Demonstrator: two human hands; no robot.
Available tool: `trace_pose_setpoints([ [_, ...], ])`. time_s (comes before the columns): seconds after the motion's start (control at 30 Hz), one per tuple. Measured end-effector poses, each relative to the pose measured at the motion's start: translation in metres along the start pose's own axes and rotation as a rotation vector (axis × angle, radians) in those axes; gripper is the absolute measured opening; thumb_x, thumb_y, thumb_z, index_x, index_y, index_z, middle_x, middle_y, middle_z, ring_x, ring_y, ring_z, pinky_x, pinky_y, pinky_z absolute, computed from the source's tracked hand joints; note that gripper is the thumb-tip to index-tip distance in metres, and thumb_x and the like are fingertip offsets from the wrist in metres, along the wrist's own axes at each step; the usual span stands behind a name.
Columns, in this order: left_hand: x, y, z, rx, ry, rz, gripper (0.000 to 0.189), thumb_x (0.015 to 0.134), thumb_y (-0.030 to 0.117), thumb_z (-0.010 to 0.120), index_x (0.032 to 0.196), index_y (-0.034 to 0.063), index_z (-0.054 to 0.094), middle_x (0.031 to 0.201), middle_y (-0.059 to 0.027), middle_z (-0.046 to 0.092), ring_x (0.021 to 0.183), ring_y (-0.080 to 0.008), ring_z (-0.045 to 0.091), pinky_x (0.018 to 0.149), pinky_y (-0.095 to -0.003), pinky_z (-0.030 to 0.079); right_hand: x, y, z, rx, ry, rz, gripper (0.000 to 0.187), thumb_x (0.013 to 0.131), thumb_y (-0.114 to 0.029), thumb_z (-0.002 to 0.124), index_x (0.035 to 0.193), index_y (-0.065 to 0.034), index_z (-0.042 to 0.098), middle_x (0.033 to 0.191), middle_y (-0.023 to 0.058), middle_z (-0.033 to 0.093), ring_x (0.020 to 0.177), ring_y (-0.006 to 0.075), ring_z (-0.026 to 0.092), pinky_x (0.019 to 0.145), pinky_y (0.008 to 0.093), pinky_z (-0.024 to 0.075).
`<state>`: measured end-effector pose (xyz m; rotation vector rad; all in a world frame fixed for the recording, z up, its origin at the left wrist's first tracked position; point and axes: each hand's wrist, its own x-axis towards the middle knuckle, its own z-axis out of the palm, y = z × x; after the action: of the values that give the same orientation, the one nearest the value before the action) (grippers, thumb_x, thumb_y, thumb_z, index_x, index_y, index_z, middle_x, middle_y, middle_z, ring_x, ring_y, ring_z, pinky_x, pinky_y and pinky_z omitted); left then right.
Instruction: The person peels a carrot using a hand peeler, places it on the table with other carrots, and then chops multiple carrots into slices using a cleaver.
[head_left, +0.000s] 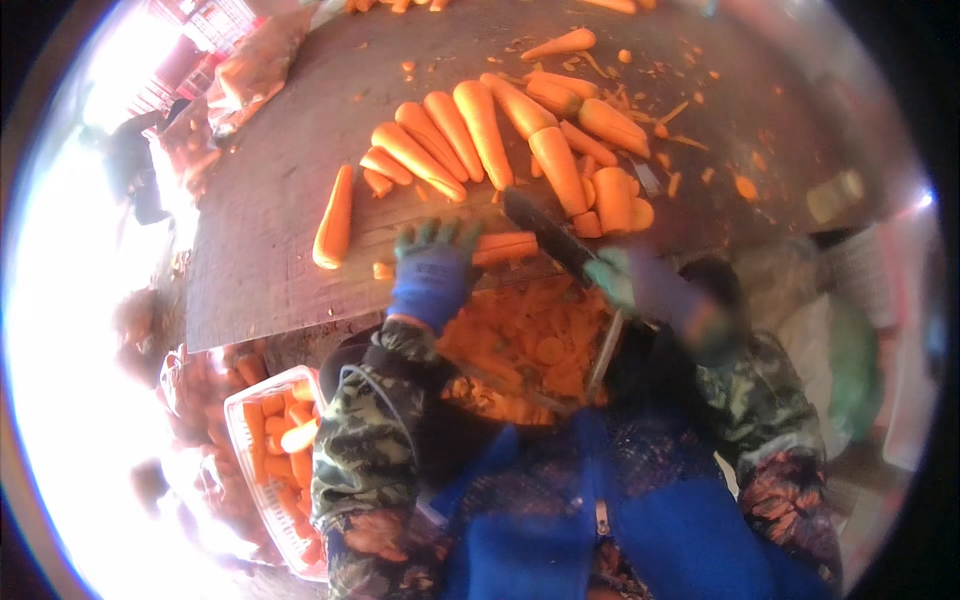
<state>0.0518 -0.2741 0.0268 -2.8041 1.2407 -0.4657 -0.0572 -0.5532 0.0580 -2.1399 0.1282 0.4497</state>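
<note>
My left hand (435, 271), in a blue and green glove, lies over a carrot (506, 247) near the table's front edge and presses it down. Its cut end piece (383, 271) shows left of the glove. My right hand (634, 281), gloved too and somewhat blurred, grips a knife with a broad dark blade (546, 232) that slants up and left, its blade by the carrot's right end. Beyond the hands several peeled carrots (482, 131) lie in a fan, with cut chunks (613, 199) at their right. One more carrot (333, 217) lies apart on the left.
Carrot trimmings fill a container (551, 349) below the table edge in front of my body. A white plastic basket (251, 480) of carrot pieces stands at lower left. Peel scraps (745, 187) and a small pale block (835, 196) lie on the table (255, 247) at right. Filled bags (255, 67) stand upper left.
</note>
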Motion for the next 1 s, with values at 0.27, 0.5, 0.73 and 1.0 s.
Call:
trace_pose_setpoints([
  [0.27,-0.007,0.009,0.014,-0.489,0.014,-0.708,0.089,0.081,0.053,0.069,0.134,-0.011,0.038,0.125,-0.0368,0.051,0.112,-0.0479,0.055,0.095,-0.0488,0.046,-0.074,-0.009,0.014,0.094,-0.198,0.045,0.032,0.099,-0.03,0.052,0.098,0.001,0.062,0.071,0.0121,0.061,0.065,0.0163,0.057,0.062,0.0345,0.0464],
  [0.5,-0.005,0.015,0.02,-0.469,-0.073,-0.446,0.076,0.082,0.032,0.065,0.14,-0.0063,0.034,0.128,-0.0311,0.051,0.111,-0.0446,0.056,0.092,-0.0465,0.049,-0.059,-0.004,-0.002,0.075,0.177,-0.142,0.027,0.098,-0.025,0.055,0.094,0.001,0.061,0.064,0.0143,0.056,0.055,0.0181,0.049,0.055,0.0374,0.0419],
  [0.73,-0.018,0.017,0.018,-0.432,0.023,-0.207,0.069,0.075,0.021,0.066,0.138,0.0031,0.042,0.126,-0.023,0.055,0.106,-0.0442,0.058,0.089,-0.0489,0.049,-0.036,-0.024,0.003,-0.241,0.26,-0.334,0.024,0.094,-0.024,0.057,0.089,-0.0005,0.06,0.067,0.0234,0.058,0.062,0.0382,0.061,0.056,0.0462,0.0448],
  [1.0,-0.012,0.02,0.026,-0.4,-0.006,-0.326,0.068,0.079,0.035,0.068,0.133,-0.0004,0.045,0.118,-0.0214,0.058,0.1,-0.04,0.059,0.08,-0.0493,0.049,-0.023,-0.041,-0.007,-0.404,0.187,-0.399,0.024,0.094,-0.025,0.057,0.089,-0.0017,0.061,0.07,0.0224,0.061,0.066,0.0413,0.062,0.06,0.0473,0.048],
])
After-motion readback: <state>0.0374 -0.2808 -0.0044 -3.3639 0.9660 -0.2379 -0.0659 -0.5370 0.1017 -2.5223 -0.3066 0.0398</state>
